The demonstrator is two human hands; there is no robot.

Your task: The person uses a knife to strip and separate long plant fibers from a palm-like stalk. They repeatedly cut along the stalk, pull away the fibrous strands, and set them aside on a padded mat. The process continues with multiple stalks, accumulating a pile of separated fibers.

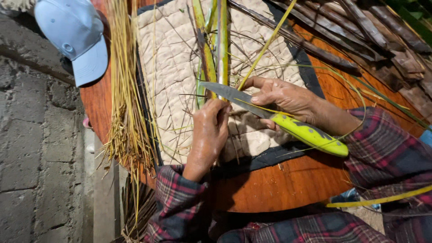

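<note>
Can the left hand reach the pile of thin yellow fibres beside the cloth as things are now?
Probably yes, but not freely. The left hand grips the green leaf strip against the knife. The fibre pile lies uncovered just to its left, nothing between them.

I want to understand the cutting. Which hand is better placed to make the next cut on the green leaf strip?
Probably the right hand: it holds the knife, blade across the green leaf strip. The left hand only grips the strip's near end.

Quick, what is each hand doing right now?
Left hand: closed around the long green-yellow leaf stalk.
Right hand: closed on the yellow-green-handled steel knife, fingers pinching a thin yellow leaf strip.
</note>
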